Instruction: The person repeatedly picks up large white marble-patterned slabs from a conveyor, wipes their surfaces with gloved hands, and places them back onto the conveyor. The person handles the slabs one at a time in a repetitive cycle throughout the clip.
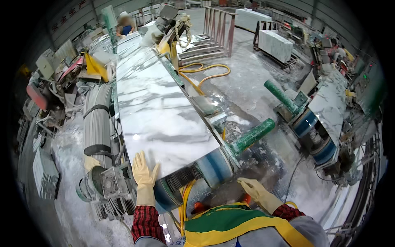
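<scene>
A long white marble slab with grey veins (164,111) stretches away from me on a machine bed. My left hand (144,171), in a cream rubber glove, lies flat on the slab's near left corner with fingers stretched out. Off the near right corner, my right hand (255,190) hangs in a matching glove beside a blue roller (214,169). Its fingers are extended and close together, and nothing shows in it. A second blue roller (166,197) sits below my left hand. Between the rollers runs a dark ribbed shaft (181,178).
A green cylinder (253,136) juts out to the right of the slab. Yellow hoses (214,74) loop over the wet floor. At right stands a similar machine with a slab (331,103). Ribbed grey bellows (97,119) run along the left. Two people work far off.
</scene>
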`<state>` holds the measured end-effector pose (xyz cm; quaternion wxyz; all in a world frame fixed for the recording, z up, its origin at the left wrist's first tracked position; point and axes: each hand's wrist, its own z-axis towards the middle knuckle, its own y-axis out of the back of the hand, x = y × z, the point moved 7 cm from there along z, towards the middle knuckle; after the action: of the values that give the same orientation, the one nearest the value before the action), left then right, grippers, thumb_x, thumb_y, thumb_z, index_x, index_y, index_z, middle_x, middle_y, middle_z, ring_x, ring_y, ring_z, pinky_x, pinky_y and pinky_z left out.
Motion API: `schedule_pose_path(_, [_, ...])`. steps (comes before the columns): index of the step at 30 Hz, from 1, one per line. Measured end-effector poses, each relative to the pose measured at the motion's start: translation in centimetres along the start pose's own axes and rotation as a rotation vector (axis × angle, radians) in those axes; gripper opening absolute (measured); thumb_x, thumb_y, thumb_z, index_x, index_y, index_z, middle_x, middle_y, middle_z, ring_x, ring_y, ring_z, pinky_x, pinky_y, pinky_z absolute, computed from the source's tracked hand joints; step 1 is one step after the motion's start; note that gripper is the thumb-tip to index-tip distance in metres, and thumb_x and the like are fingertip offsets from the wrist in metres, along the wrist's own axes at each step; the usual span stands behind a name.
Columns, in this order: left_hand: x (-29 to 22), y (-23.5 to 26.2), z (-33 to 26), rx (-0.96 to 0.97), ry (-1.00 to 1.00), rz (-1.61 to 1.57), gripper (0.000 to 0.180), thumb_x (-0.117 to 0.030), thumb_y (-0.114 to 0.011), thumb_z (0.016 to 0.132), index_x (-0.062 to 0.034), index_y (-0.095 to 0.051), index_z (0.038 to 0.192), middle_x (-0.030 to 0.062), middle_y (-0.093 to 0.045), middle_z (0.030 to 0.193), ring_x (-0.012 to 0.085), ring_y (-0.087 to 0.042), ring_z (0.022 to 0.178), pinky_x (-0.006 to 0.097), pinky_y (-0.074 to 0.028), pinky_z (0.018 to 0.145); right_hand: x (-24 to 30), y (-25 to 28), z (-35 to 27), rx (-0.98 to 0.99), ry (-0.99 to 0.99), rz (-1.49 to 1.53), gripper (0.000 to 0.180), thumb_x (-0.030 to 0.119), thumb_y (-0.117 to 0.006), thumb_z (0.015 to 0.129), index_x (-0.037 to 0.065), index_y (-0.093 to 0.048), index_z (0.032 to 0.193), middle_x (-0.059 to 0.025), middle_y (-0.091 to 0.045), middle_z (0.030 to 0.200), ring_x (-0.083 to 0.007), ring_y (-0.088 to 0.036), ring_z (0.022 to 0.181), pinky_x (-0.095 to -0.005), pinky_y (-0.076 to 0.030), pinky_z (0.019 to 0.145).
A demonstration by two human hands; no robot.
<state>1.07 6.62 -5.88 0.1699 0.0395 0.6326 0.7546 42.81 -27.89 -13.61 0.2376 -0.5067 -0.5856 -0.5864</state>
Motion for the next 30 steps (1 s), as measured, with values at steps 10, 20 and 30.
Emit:
schedule_pose_path(10, [5.7, -5.5, 7.0, -0.110, -0.164, 0.082, 0.058, -0.032, -0.062, 0.112, -0.0076, -0.055, 0.165, 0.0267, -0.050, 0.171, 0.0473, -0.045, 0.157, 0.057, -0.032, 0.132, 18.8, -5.9, 14.9, -0.186, 0.851, -0.491, 0.038, 0.026, -0.069, 0.102, 0.001, -0.071, 0.130, -0.0225, -0.072, 0.129, -0.0431, -0.067, 0.123, -0.0515, -0.053, 0.110])
schedule_pose_path(20, [3.7, -3.2, 7.8, -0.379, -0.274, 0.239, 0.047, -0.041, -0.054, 0.118, -0.0096, -0.076, 0.144, 0.0181, -0.069, 0.155, 0.0398, -0.064, 0.140, 0.060, -0.045, 0.119, 15.6, -8.9, 22.4, -0.219, 0.687, -0.692, 0.064, 0.032, -0.069, 0.099, 0.001, -0.057, 0.153, -0.0219, -0.055, 0.162, -0.0416, -0.047, 0.154, -0.0514, -0.034, 0.133])
schedule_pose_path(30, [3.3, -2.6, 8.1, -0.332, -0.295, 0.341, 0.048, -0.039, -0.053, 0.118, -0.0094, -0.071, 0.152, 0.0165, -0.069, 0.155, 0.0375, -0.064, 0.140, 0.055, -0.047, 0.121, 17.3, -8.5, 24.7, -0.056, 0.715, -0.603, 0.065, 0.033, -0.073, 0.096, 0.000, -0.060, 0.149, -0.0247, -0.055, 0.162, -0.0427, -0.047, 0.155, -0.0530, -0.034, 0.132])
